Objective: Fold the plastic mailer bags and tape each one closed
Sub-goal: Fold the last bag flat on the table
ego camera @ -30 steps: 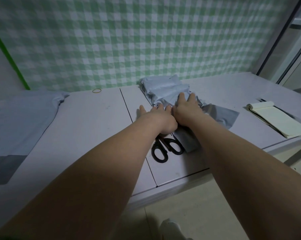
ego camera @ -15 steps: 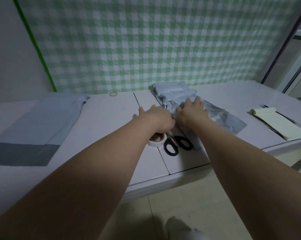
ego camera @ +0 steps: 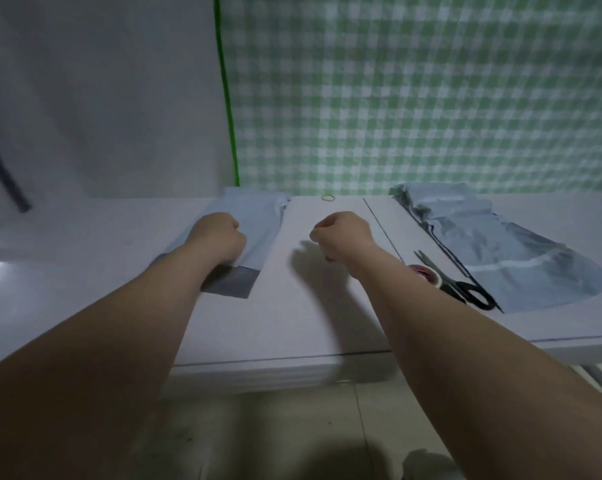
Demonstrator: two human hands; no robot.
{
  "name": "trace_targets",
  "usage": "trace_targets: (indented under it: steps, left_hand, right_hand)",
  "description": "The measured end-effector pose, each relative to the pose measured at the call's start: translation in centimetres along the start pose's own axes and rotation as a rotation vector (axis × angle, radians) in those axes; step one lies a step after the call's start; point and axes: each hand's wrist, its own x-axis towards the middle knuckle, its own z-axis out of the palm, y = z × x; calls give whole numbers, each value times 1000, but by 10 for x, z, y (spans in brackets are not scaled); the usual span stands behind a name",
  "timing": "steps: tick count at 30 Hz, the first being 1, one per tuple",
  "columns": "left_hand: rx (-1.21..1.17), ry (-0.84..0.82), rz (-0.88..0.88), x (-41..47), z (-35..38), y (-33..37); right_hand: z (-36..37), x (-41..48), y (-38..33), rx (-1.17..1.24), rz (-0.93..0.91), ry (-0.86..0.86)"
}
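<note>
Nearest, two bare forearms reach out over the tiled floor (ego camera: 264, 427) and the near edge of the white table (ego camera: 310, 327). Further out, the left hand (ego camera: 219, 237) is curled into a fist, its knuckles down on a flat pale-blue mailer bag (ego camera: 258, 223) lying at the left of the table; whether the fingers pinch the plastic cannot be told. That bag's dark grey end (ego camera: 232, 284) points toward the near edge, partly hidden under the left wrist. The right hand (ego camera: 341, 237) is also curled shut, raised just above bare table between the two lots of bags, casting a blurred shadow on the table; nothing can be made out in it. To the right, half hidden by the right forearm, a roll of tape (ego camera: 427, 275) lies touching black-handled scissors (ego camera: 462, 287). Just beyond these, a rumpled heap of pale-blue mailer bags (ego camera: 493, 244) spreads toward the far right. Farther back, a small rubber band (ego camera: 328, 198) lies near the table's far edge, against the green-and-white checked wall covering (ego camera: 431, 91).
</note>
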Motion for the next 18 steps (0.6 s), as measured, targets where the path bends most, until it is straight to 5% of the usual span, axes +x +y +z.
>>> trace_targets:
  steps: [9,14,18]
  left_hand:
    - [29,-14,-283,23,2,-69]
    - [-108,52,-226,24,-2,-69]
    - [-562,-64,-222,14,-2,-57]
  right_hand:
    - [70,5,-37,454,321,-161]
    - [82,12,-37,227,302,-89]
    - [74,14,-31,90,293,-38]
